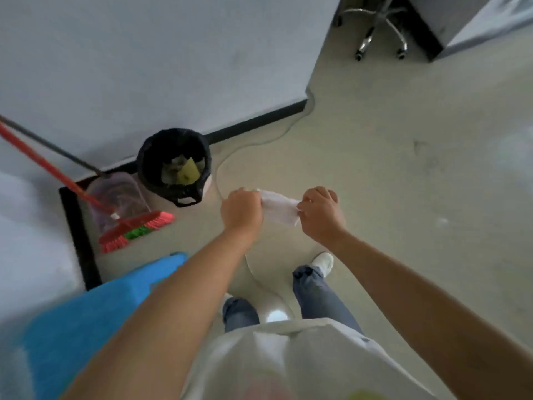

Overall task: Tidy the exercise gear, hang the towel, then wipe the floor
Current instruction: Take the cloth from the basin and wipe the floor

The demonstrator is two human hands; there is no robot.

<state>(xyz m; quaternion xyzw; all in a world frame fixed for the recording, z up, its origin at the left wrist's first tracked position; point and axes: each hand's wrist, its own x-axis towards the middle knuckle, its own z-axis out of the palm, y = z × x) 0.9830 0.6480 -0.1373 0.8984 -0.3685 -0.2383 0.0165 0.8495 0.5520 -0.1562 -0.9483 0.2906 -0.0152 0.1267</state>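
A small white wipe (pixel 278 207) is stretched between both hands above the beige floor (pixel 389 168). My left hand (pixel 240 210) grips its left end in a closed fist. My right hand (pixel 321 215) pinches its right end with curled fingers. Both hands are held out in front of me at about the same height, just right of a bin. My legs and white shoes show below them.
A black-lined waste bin (pixel 174 166) with rubbish stands by the wall. A red broom (pixel 135 229) and a clear dustpan (pixel 118 194) lean in the corner at left. Something blue (pixel 95 316) lies at lower left. An office chair base (pixel 380 30) stands far right.
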